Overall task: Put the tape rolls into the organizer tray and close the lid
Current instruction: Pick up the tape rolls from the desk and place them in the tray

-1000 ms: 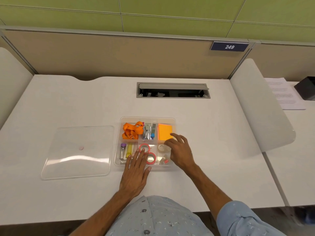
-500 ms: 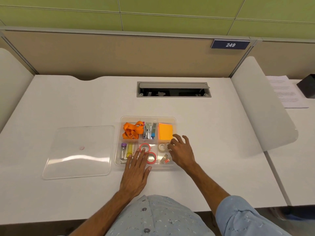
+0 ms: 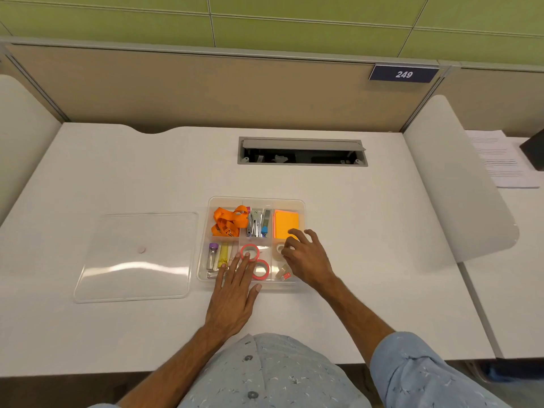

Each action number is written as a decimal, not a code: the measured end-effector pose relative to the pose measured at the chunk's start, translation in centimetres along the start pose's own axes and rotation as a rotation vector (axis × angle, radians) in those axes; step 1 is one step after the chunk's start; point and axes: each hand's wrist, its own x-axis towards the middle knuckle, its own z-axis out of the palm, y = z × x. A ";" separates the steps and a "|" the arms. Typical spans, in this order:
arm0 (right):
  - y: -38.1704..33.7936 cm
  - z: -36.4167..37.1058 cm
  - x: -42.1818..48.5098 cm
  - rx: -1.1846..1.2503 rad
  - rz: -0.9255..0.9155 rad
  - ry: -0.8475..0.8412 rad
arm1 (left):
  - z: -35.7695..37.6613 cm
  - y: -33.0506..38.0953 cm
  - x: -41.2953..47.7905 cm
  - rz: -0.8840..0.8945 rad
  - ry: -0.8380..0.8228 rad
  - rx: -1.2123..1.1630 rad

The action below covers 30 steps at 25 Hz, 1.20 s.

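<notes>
The clear organizer tray [image 3: 256, 199] sits open at mid-desk. Two pink tape rolls [image 3: 250, 250] [image 3: 262, 270] lie in its front middle compartment. A clear tape roll [image 3: 279, 248] lies in the front right compartment, partly hidden by my right hand [image 3: 309, 259], whose spread fingers rest at the roll without closing on it. My left hand [image 3: 235, 293] lies flat and open across the tray's front edge, a fingertip touching the upper pink roll. The clear lid [image 3: 135, 257] lies flat on the desk left of the tray.
The tray also holds an orange lanyard [image 3: 231, 220], metal clips [image 3: 257, 223], orange sticky notes [image 3: 285, 223], small vials [image 3: 212, 256] and a small red-tipped item [image 3: 284, 275]. An open cable hatch [image 3: 301, 151] is behind. A white divider [image 3: 459, 184] borders the right side.
My right hand's fingers have shifted a little, uncovering part of the clear tape roll. My left hand, the tray and the lid have stayed put.
</notes>
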 end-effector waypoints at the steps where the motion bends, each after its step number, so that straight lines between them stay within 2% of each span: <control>1: -0.1 0.0 0.1 0.006 -0.009 0.000 | -0.1 0.1 0.0 -0.001 0.007 -0.002; 4: 0.0 0.0 0.1 0.056 0.012 0.058 | -0.2 0.2 -0.1 -0.004 0.016 -0.005; 8: 0.4 -0.3 -0.6 0.108 0.166 0.149 | -0.1 0.3 0.0 -0.013 0.007 0.000; 17: -0.1 0.8 -0.3 0.159 0.202 0.158 | -0.1 0.3 0.0 -0.029 -0.016 0.014; 21: -0.1 -0.5 0.0 0.206 0.243 0.094 | 0.0 0.2 0.0 -0.032 -0.015 0.002; 26: 0.8 -2.4 -1.5 0.301 0.206 0.148 | 0.1 0.1 -0.1 -0.023 -0.012 0.006; 30: -0.1 -2.7 -2.4 0.285 0.089 -0.013 | -0.1 0.2 -0.1 -0.018 0.004 -0.022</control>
